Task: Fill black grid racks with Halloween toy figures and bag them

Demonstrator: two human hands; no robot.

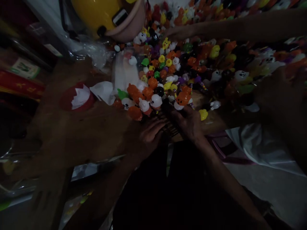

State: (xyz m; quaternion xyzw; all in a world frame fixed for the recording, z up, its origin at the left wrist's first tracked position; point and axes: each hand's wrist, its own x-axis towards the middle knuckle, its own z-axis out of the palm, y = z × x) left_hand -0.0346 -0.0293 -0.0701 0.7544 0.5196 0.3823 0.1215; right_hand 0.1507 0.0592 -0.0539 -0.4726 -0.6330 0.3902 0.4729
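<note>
My left hand [152, 130] is at the table's near edge, its fingers bent and pressed together beside a dark slatted piece [172, 125]. On that piece's other side, my right hand [190, 123] has its fingers curled. What either hand grips is lost in the dark. Just beyond the right fingertips is an orange pumpkin-faced figure [183, 96] with a white one under it. White ghost figures [156, 101] and orange pumpkin figures [134, 113] cluster beyond my left hand. A yellow figure [203, 114] lies to the right of my right hand.
A large heap of small coloured figures [172, 60] covers the table's far side. Another person's arm [216, 28] reaches across it. A red dish [64, 99] with white paper, a clear plastic bag [96, 52] and a pink basin [134, 22] stand left on the wooden table [96, 134].
</note>
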